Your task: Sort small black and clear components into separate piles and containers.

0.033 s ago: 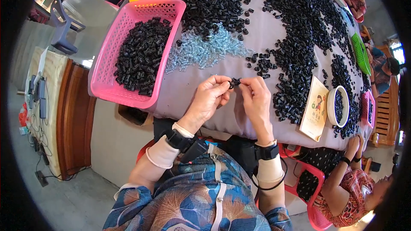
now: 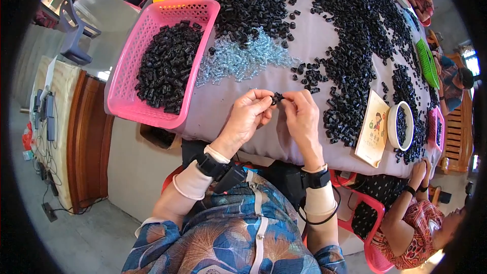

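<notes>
Small black part [image 2: 276, 98], centre of frame, pinched between thumb and fingers of left hand [image 2: 248, 114]; right hand [image 2: 303, 122] meets its right end, fingertips together, exact grip unclear. Firm left hold, light right touch likely works best. Forearms slant inward from lower edge.

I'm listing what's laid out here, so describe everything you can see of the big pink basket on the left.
The pink basket is rectangular, open-topped and rounded at the corners, apparently plastic, with a smooth rim and small holes through its walls. It stands upright on the cloth-covered table, its near end by the edge, and holds a heap of small black pieces. Neither the left hand nor the right hand touches it.
</notes>
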